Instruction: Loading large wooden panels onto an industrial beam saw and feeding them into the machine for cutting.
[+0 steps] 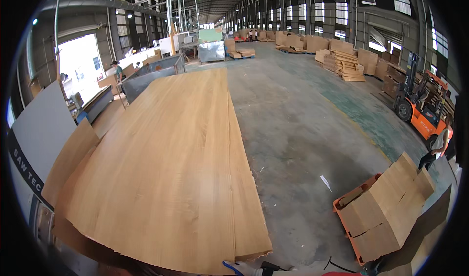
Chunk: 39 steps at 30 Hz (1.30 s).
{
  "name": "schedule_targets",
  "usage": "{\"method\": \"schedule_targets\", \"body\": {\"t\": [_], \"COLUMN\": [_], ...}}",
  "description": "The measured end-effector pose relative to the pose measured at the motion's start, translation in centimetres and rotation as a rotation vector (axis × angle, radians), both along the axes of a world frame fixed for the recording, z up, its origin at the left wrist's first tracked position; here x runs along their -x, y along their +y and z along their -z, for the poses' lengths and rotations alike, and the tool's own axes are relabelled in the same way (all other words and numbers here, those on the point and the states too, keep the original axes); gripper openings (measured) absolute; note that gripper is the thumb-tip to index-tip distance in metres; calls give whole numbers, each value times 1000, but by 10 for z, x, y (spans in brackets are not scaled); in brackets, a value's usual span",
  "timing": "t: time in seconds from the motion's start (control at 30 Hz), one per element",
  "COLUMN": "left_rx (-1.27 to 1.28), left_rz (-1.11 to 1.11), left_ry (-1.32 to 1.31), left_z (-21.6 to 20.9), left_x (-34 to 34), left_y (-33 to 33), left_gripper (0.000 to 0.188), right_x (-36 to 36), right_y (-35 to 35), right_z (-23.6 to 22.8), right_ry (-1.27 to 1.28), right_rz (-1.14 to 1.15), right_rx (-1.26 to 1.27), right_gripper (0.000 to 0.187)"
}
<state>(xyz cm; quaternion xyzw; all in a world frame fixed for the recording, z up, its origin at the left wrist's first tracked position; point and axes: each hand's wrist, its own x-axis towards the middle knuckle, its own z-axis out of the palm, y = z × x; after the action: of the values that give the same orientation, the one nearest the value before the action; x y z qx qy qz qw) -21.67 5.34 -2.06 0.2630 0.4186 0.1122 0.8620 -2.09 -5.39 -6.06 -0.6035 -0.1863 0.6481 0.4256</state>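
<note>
A: Where do we have the big wood-grain board?
B: Right before us, lying face up, filling the middle and left of our view. Its near end reaches almost to the lower rim.

A: Which way does it point?
B: Straight away from us. We see its long axis run from the near end to the far one, which lies beside the grey metal bin. The grain follows that line, and so does a long seam, with a narrow strip to its right.

A: And our hands?
B: Our right hand, in a pale covering with a blue edge, is at the near end, close to the seam. The frame cuts it off, so we cannot tell whether its fingers are spread, pressed together or pinching the board. Our left hand is out of view; we cannot tell its state either.

A: What stands about us?
B: A white panel on the left; on the right, bent brown sheets on an orange base, and an orange forklift beyond.
</note>
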Motion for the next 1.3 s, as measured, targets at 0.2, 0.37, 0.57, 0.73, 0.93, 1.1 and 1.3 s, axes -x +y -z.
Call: {"method": "schedule_targets", "body": {"t": [0.2,0.37,0.57,0.73,0.93,1.1,1.3], "left_rx": [-336,-554,-1576,-1946,-754,-215,-242], "left_rz": [-333,-127,-41,106,-132,-733,-1083], "left_ry": [-143,-416,-57,169,60,-85,152], "left_z": [89,53,122,189,177,91,45], "left_x": [-63,-52,-7,53,153,213,313], "left_y": [13,33,-26,-170,-402,-580,-752], "left_gripper": [50,27,53,72,41,48,47], "right_x": [10,9,32,47,-5,-131,-156], "right_y": [14,-1,-91,-224,-349,-354,-355], "right_z": [61,-69,-69,22,-4,12,-10], "right_ry": [28,164,131,124,249,61,-342], "right_rz": [352,297,251,10,-211,494,723], "right_rx": [-322,-357,-396,-265,-262,-362,-198], "right_gripper": [60,51,47,56,68,41,50]}}
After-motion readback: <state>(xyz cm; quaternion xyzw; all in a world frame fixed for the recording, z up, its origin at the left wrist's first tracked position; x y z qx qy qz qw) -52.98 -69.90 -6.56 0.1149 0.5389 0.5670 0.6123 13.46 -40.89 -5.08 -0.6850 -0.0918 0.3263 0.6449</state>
